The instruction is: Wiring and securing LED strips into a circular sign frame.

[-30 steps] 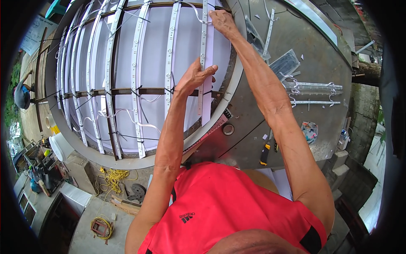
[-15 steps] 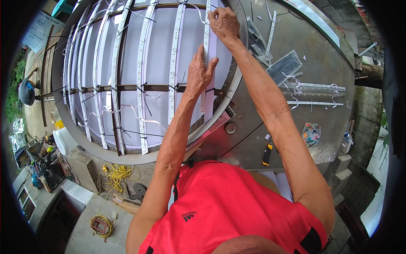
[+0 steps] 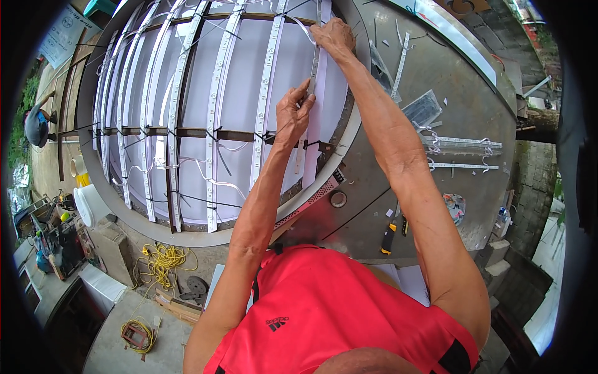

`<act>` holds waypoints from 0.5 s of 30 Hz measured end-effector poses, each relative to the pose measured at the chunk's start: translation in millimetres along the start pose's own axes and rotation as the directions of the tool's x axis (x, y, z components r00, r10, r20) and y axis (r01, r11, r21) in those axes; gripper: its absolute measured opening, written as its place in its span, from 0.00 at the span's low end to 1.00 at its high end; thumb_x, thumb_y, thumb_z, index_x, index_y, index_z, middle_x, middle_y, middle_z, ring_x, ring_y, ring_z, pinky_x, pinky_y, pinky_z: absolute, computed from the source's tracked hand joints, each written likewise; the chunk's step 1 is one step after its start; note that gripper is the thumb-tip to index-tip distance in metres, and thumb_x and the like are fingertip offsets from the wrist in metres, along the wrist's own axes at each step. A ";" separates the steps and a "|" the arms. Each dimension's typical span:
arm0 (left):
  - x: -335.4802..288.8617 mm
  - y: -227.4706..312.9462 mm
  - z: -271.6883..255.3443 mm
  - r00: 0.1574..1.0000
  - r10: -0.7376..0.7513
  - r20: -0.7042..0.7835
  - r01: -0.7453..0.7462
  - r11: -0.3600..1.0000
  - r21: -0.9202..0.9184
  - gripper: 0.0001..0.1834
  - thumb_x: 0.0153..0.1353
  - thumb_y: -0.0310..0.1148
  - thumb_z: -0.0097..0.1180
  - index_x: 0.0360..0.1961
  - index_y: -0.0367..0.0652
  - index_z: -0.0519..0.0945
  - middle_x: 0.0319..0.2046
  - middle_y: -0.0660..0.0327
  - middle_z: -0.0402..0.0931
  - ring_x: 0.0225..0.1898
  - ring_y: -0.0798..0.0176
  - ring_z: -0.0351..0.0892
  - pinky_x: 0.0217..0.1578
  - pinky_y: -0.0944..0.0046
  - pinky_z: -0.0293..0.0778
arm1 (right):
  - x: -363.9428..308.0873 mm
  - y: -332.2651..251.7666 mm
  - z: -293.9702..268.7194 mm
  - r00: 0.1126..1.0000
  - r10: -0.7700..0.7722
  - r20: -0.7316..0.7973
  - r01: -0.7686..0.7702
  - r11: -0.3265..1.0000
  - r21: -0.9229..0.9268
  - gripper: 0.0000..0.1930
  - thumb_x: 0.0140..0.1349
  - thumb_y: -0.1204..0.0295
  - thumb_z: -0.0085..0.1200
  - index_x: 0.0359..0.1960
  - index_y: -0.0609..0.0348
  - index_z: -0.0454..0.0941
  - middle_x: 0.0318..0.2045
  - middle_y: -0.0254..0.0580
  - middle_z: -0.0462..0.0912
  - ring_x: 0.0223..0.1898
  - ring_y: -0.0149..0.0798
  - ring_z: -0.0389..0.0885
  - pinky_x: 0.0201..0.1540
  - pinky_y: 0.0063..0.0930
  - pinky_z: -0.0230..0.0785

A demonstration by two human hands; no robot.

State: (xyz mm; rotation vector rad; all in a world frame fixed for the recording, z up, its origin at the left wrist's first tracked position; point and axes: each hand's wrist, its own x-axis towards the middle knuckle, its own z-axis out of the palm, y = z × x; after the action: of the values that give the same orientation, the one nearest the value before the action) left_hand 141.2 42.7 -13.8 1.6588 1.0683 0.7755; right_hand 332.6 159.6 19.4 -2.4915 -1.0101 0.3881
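Note:
A large round frame point(image 3: 354, 124) lies before me, with white LED strips point(image 3: 261, 109) running across it and tied to dark metal crossbars point(image 3: 237, 134). Near its right side, my left hand point(image 3: 293, 117) pinches the rightmost LED strip point(image 3: 315, 65) between thumb and fingers. Farther up the same strip, my right hand point(image 3: 335, 37) has its fingers curled at the edge, by a loop of white wire point(image 3: 298, 23). What its fingertips hold, if anything, is hidden. The strip's lower part passes behind my left hand and shows again below the crossbar.
On the grey metal table to the right are loose LED strips point(image 3: 462, 166), a clear plastic packet point(image 3: 422, 107), a roll of tape point(image 3: 338, 199) and a yellow-black utility knife point(image 3: 389, 238). Yellow cord point(image 3: 163, 262) lies at lower left. Another person point(image 3: 37, 128) is at far left.
My left hand has gone from lying open along the strip to pinching it. The strip's upper part has tilted slightly. The whole view has shifted a little.

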 end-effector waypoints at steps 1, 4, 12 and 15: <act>0.4 -0.2 -0.1 1.000 -0.024 -0.013 0.023 0.997 -0.075 0.23 0.64 0.35 0.60 0.59 0.41 0.77 0.32 0.59 0.76 0.34 0.66 0.73 0.39 0.64 0.71 | 1.7 0.9 0.1 1.000 -0.003 -0.001 0.003 1.000 -0.004 0.21 0.47 0.53 0.57 0.32 0.60 0.86 0.35 0.53 0.87 0.42 0.53 0.86 0.47 0.40 0.77; 2.2 1.7 1.2 0.997 -0.064 -0.037 0.059 0.989 -0.136 0.21 0.61 0.31 0.63 0.57 0.45 0.81 0.26 0.64 0.74 0.28 0.70 0.71 0.33 0.67 0.70 | 6.4 4.8 -0.7 0.998 0.018 0.055 -0.022 0.998 0.058 0.22 0.46 0.53 0.59 0.33 0.60 0.86 0.36 0.53 0.87 0.41 0.50 0.86 0.47 0.38 0.77; 3.4 19.6 -12.4 0.968 -0.217 0.124 0.250 0.856 -0.453 0.23 0.61 0.30 0.63 0.58 0.41 0.79 0.27 0.67 0.78 0.29 0.76 0.71 0.34 0.73 0.70 | 15.2 18.4 10.6 0.991 -0.114 -0.069 0.130 0.939 0.318 0.17 0.41 0.63 0.67 0.30 0.63 0.84 0.24 0.43 0.83 0.29 0.41 0.83 0.33 0.33 0.75; 4.7 24.2 -9.0 0.969 -0.197 0.149 0.246 0.811 -0.531 0.24 0.60 0.29 0.63 0.59 0.42 0.78 0.27 0.68 0.78 0.29 0.76 0.72 0.33 0.73 0.71 | 38.6 33.3 7.0 0.953 -0.140 0.268 -0.080 0.738 0.670 0.11 0.44 0.71 0.67 0.27 0.64 0.82 0.19 0.37 0.78 0.19 0.30 0.73 0.18 0.26 0.61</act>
State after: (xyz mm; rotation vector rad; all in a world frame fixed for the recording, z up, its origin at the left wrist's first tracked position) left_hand 142.3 47.2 12.1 1.0459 0.8534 0.7570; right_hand 376.4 167.4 -6.5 -1.7714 -0.8118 0.9647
